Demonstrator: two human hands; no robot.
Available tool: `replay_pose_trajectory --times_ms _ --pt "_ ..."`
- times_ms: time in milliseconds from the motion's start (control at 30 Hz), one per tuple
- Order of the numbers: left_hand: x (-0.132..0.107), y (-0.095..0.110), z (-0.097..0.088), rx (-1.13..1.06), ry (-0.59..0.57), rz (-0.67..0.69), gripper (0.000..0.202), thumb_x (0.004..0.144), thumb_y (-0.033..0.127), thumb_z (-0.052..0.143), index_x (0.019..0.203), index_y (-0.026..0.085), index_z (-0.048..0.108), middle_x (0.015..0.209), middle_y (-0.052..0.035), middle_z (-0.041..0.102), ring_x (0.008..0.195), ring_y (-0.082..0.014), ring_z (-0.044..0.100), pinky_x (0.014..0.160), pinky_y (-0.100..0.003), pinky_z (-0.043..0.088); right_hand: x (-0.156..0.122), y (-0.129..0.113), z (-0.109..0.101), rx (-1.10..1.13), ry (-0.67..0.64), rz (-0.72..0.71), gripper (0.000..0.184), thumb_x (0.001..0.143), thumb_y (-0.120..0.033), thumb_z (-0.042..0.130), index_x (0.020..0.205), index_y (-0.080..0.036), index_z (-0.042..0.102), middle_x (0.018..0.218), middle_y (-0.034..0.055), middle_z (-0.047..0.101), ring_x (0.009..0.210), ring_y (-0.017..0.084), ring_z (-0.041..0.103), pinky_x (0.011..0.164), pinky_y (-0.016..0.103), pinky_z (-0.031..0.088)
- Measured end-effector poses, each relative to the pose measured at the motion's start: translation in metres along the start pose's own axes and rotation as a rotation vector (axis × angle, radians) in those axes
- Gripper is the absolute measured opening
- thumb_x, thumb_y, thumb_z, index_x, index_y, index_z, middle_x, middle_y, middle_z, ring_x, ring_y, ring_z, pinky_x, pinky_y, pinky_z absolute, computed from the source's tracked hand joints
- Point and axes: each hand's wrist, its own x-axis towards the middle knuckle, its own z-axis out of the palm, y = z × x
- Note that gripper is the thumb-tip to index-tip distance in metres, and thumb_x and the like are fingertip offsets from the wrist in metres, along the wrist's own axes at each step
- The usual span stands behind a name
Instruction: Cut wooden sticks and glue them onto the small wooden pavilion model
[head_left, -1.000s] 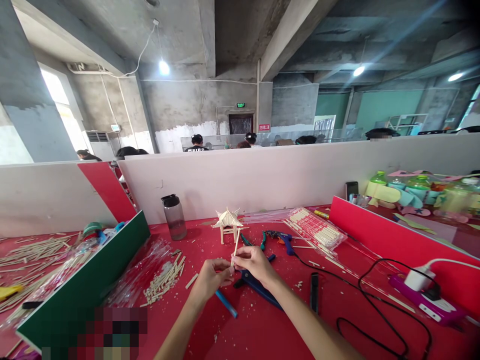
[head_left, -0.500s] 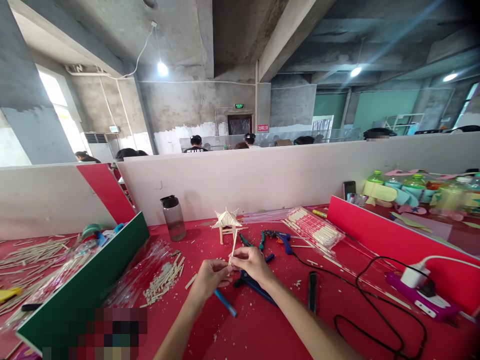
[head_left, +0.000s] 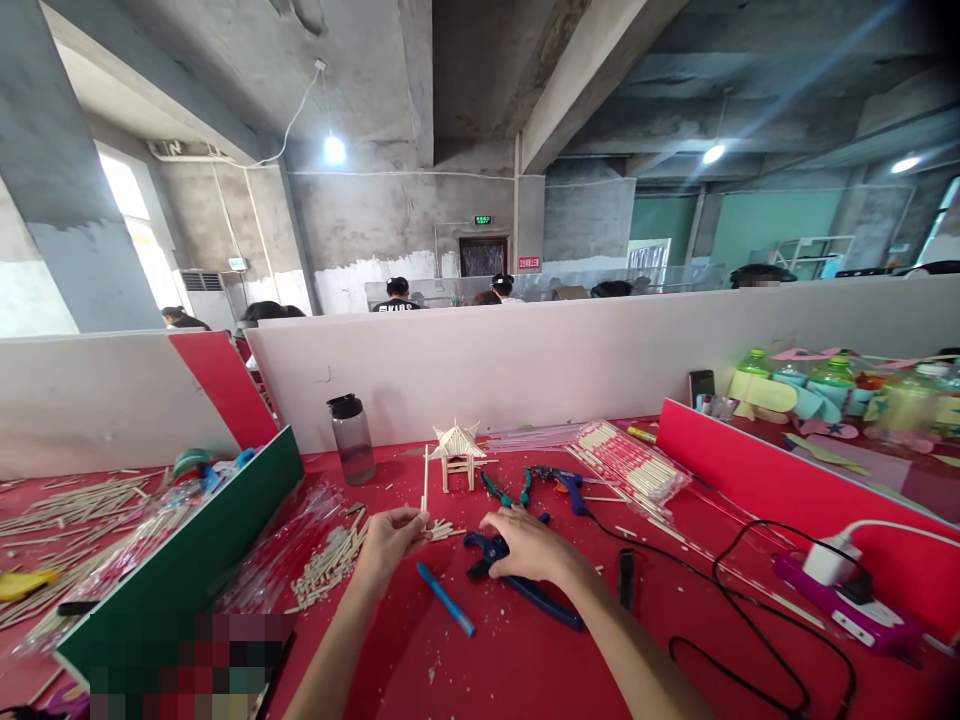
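A person is sitting at a red table and is working with both bare hands. The left hand is pinching a thin wooden stick near its bottom end, with the thumb and fingers closed on it. The stick is pointing almost straight up, just to the left of a tiny stick house with a pointy roof. The right hand is hovering at the dark blue cutter, with its thumb and fingers spread apart; whether it is touching the cutter, one cannot tell. A blue pen or tube is lying between the two arms. A pile of short cut sticks is lying to the left of the left hand. Past the right hand, green-handled pliers and a blue glue gun are lying side by side, and a bag of long sticks is resting farther right. A water bottle is standing near the white wall board at the back.
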Motion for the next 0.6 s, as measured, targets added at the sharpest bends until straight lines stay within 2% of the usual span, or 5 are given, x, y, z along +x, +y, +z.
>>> replay_pose_trajectory --times_ms 167,367,467,533,600 --pt "0.0 -0.003 0.0 0.004 0.013 0.004 0.05 0.052 0.057 0.084 0.074 0.013 0.073 0.071 -0.0054 0.073 0.068 -0.0196 0.069 0.073 -0.03 0.057 -0.003 0.002 -0.003 -0.117 -0.065 0.034 0.047 0.068 -0.027 0.075 0.112 -0.021 0.06 0.116 0.0089 0.062 0.115 0.028 0.054 0.102 0.038 0.036" --pt "0.002 -0.005 -0.001 0.003 0.016 0.011 0.047 0.054 0.054 0.083 0.073 0.013 0.072 0.07 -0.0047 0.072 0.068 -0.0195 0.069 0.073 -0.029 0.056 -0.012 0.002 -0.016 -0.277 -0.038 0.227 0.049 0.072 -0.017 0.068 0.12 -0.017 0.058 0.125 0.0168 0.059 0.122 0.034 0.051 0.096 0.04 0.038" --pt "0.0 -0.003 0.0 0.009 0.017 0.013 0.047 0.055 0.054 0.083 0.072 0.013 0.072 0.069 -0.0046 0.072 0.069 -0.0196 0.069 0.072 -0.029 0.056 -0.011 -0.017 -0.01 -0.218 0.029 0.103 0.038 0.081 -0.03 0.066 0.116 -0.019 0.06 0.118 0.0142 0.064 0.115 0.031 0.056 0.093 0.038 0.041" --pt "-0.002 -0.001 0.001 0.006 0.015 0.018 0.046 0.054 0.054 0.083 0.071 0.012 0.071 0.068 -0.0043 0.071 0.067 -0.0191 0.068 0.072 -0.029 0.056 -0.007 -0.036 0.004 -0.132 0.028 0.002 0.033 0.083 -0.04 0.064 0.11 -0.021 0.061 0.106 0.0092 0.069 0.102 0.027 0.063 0.085 0.034 0.045" --pt "-0.002 0.0 0.001 0.0 0.009 0.023 0.045 0.055 0.053 0.084 0.07 0.012 0.071 0.066 -0.004 0.071 0.065 -0.0181 0.067 0.071 -0.028 0.055 -0.003 -0.055 0.022 -0.129 0.006 -0.056 0.035 0.081 -0.045 0.066 0.106 -0.021 0.063 0.101 0.0086 0.071 0.095 0.027 0.066 0.081 0.033 0.046"
